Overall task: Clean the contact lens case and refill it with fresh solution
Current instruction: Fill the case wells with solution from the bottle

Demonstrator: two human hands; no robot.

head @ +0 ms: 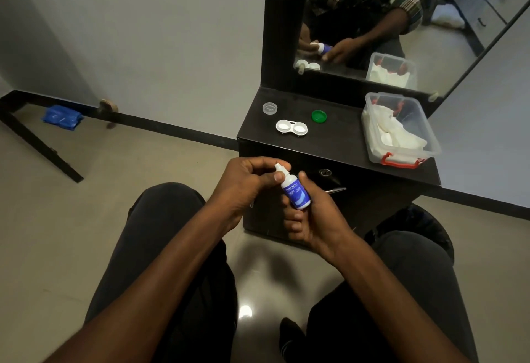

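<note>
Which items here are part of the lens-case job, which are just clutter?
Job:
solution bottle, held by right hand, left hand at its cap
lens case, open
green cap
clear cap

Clutter:
plastic box of white cloths
blue packet on the floor
mirror

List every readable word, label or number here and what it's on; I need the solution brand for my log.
"MULTISOL": seems to run along the blue label of the bottle, held in both hands; partly blurred, so uncertain.
Smaller print on that label: too small to read.
No other text is legible.
</note>
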